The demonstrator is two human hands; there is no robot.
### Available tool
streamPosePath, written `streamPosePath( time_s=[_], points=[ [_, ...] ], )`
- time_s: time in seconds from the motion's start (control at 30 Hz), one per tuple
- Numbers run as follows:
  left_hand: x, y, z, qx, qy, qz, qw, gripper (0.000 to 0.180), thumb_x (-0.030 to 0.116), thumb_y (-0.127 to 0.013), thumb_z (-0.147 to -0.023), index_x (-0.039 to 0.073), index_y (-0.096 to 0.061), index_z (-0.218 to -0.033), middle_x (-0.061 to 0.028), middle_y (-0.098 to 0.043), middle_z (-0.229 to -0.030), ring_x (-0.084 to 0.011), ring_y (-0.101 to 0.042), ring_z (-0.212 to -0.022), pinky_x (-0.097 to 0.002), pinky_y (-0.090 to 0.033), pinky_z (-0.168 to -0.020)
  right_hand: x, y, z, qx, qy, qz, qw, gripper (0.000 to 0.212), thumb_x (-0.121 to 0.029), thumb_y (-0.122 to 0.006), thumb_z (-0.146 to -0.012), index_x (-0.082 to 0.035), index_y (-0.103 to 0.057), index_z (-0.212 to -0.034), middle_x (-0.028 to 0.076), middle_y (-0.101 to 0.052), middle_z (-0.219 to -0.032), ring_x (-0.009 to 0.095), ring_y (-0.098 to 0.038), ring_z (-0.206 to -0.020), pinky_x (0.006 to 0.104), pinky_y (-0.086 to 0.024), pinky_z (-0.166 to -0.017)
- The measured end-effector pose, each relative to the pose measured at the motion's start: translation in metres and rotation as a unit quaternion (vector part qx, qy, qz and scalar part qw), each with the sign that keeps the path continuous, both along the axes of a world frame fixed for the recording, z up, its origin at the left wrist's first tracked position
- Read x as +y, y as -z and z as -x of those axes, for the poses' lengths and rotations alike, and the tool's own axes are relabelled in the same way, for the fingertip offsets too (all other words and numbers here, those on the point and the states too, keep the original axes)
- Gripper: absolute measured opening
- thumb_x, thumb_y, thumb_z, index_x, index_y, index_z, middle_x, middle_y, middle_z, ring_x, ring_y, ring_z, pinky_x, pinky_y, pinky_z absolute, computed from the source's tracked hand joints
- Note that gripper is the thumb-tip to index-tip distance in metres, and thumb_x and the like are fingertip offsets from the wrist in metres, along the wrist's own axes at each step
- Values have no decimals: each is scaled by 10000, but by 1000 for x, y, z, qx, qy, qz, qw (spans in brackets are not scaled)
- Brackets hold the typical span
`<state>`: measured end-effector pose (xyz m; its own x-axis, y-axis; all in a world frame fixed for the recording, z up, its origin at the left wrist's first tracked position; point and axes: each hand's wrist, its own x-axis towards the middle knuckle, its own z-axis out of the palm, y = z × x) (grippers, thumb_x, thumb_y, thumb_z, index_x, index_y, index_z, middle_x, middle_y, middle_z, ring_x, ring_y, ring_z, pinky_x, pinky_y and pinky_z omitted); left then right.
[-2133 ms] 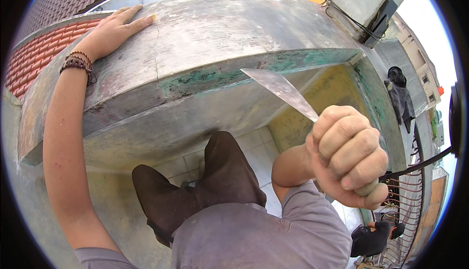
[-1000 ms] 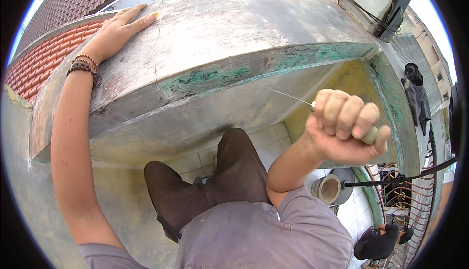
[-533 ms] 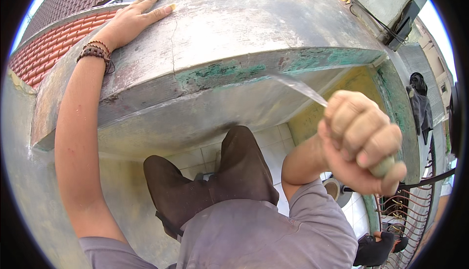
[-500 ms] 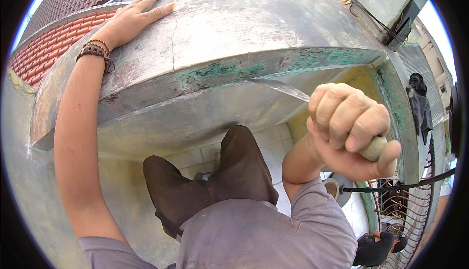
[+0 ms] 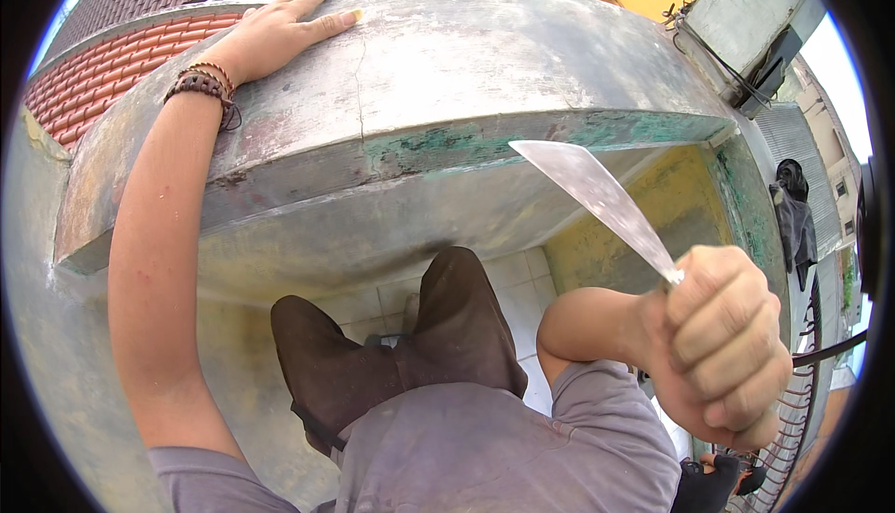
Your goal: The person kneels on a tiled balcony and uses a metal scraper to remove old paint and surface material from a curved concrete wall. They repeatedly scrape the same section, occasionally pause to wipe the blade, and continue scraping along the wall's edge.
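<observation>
My left hand (image 5: 280, 36) lies flat with its fingers spread on top of a grey concrete ledge (image 5: 485, 56). In my right hand (image 5: 725, 345) the fingers are wrapped round the handle of a putty knife; the handle is hidden by my fist. The flat metal blade of the putty knife (image 5: 601, 201) points up and left, widening toward its end. Its broad face shows, and its tip appears near the ledge's front edge; whether it touches cannot be told. Worn green paint (image 5: 438, 143) patches that front edge.
My knees (image 5: 457, 299) are under the ledge above a white tiled floor (image 5: 508, 273). To the right are a concrete pillar (image 5: 741, 14) with loose cables, a hanging black cloth item (image 5: 792, 224) and a curly metal railing (image 5: 792, 415). Part of another person in black (image 5: 704, 487) shows at lower right.
My right hand has moved down and right and turned, so the blade now shows its broad face instead of its thin side. My left hand stays flat on the ledge.
</observation>
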<state>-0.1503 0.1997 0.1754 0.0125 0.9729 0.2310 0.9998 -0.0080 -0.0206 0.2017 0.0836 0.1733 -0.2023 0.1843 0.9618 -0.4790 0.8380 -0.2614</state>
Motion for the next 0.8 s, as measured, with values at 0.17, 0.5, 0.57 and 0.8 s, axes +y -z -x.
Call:
streamPosePath(
  time_s=[0.17,0.5,0.57,0.8],
  points=[
    [1,1,5,-27,-20,4,999,818,748,-366,-898,195,-384,-1502,-129,-346,-1551,-294,-278,-1458,-444,-258,-1187,4,10,9,-21,-39,37,998,442,-474,-444,-951,-115,-514,-703,-7,-481,-573,131,-409,-443,287,-342,-434],
    [-1,0,3,-15,-24,12,1000,831,757,-343,-896,191,-380,-1504,-133,-328,-1559,-322,-265,-1460,-488,-250,-1186,0,7,-8,-9,4,-4,1000,453,-470,-442,-951,-116,-507,-675,0,-469,-567,132,-406,-440,286,-340,-432],
    [-1,0,6,-9,-3,21,1000,828,751,-350,-899,187,-375,-1506,-136,-327,-1559,-312,-266,-1460,-468,-249,-1189,-3,6,-14,9,14,-24,1000,450,-464,-444,-952,-114,-509,-677,2,-468,-568,135,-406,-443,291,-339,-434],
    [0,1,6,-12,-5,7,1000,801,718,-360,-921,177,-364,-1510,-145,-338,-1552,-291,-278,-1458,-428,-251,-1193,6,19,-13,2,-13,17,1000,473,-482,-404,-960,-110,-515,-688,3,-482,-573,139,-407,-455,291,-336,-445]
  ],
)
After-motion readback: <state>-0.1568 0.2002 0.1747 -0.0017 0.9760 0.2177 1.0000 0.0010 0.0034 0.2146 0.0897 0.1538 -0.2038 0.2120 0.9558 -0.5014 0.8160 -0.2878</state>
